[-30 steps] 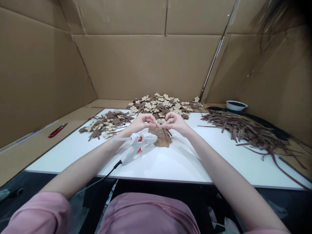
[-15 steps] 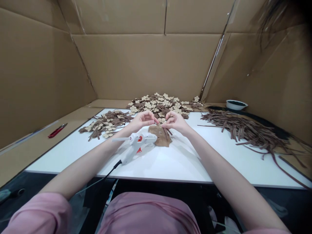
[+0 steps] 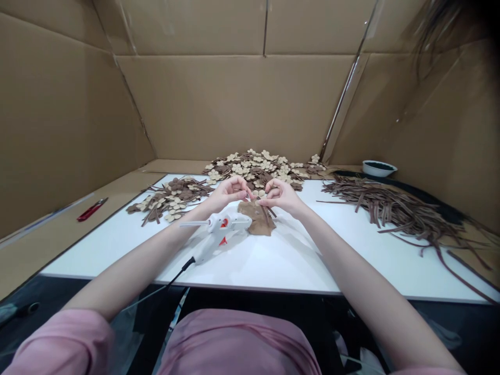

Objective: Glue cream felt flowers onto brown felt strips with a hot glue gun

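My left hand [image 3: 233, 190] is closed in a pinch over the middle of the white board, and whatever lies between its fingertips is too small to make out. Facing it, my right hand [image 3: 282, 196] pinches folded brown strips [image 3: 267, 213], whose ends hang below the fingers. A beige felt-like flower [image 3: 258, 193] shows between the two sets of fingertips. Under the hands lies a ragged brown patch [image 3: 255, 219]. A white glue gun [image 3: 222, 229] with orange parts sits beside the patch, partly in front of my left forearm, nozzle toward the patch.
Loose beige and brown flowers [image 3: 250, 169] are heaped at the back. Flowers with strips attached form a pile [image 3: 175, 195] on the left. Many brown strips [image 3: 390, 203] lie at right, near a white bowl [image 3: 378, 167]. A red cutter [image 3: 92, 209] rests far left. Cardboard walls [image 3: 234, 104] enclose the board.
Both hands stay almost in place. The left fingertips have shifted slightly, and the flower between the hands shows a little differently.
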Motion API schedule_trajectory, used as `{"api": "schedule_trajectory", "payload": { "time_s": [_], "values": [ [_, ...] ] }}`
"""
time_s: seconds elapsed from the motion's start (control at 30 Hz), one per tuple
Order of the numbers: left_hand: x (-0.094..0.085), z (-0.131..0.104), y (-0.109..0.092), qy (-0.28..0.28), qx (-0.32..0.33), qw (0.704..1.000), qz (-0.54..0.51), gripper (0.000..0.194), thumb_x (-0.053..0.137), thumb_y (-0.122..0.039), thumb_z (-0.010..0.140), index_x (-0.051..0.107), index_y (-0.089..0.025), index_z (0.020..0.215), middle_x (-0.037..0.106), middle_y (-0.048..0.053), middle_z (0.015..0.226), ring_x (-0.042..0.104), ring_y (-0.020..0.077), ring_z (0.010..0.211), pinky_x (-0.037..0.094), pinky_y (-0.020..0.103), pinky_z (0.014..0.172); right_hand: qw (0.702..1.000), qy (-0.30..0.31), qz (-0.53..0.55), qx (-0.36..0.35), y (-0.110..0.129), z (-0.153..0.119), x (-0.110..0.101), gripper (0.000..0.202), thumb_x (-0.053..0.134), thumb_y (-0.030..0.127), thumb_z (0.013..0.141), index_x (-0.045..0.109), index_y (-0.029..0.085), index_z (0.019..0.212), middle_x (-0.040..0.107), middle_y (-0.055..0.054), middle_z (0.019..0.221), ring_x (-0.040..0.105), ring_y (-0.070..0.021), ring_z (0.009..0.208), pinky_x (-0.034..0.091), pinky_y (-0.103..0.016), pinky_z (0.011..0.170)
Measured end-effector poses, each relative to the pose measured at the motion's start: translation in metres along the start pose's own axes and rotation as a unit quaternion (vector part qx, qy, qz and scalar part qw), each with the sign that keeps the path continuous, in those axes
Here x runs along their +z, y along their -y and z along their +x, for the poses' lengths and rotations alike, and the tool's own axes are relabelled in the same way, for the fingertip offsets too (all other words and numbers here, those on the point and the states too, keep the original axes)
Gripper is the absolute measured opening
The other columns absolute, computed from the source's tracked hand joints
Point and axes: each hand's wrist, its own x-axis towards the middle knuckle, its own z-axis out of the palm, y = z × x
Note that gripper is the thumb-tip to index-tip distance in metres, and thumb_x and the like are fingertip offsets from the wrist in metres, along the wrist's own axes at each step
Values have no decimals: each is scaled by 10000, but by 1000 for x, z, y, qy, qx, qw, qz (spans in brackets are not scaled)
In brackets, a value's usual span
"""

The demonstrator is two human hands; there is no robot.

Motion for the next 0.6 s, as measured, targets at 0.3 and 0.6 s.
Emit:
{"api": "schedule_trajectory", "payload": {
  "time_s": [0.3,0.6],
  "values": [
    [2,0,-3,11,-20,1000,19,305,742,-318,791,499,-156,880,671,47,857,680,177,849,492,259,721,1000,-4,-6,2,3,-1,1,512,846,340,519,452,209,818,620,42,539,575,-139,501,397,-234,491],
    [-6,-6,-11,69,-64,991,91,264,672,-340,843,487,-171,927,613,20,893,655,129,694,442,232,617,1000,-15,-5,-2,8,-2,1,550,859,385,488,441,213,801,582,59,501,539,-126,467,390,-236,482]
  ]
}}
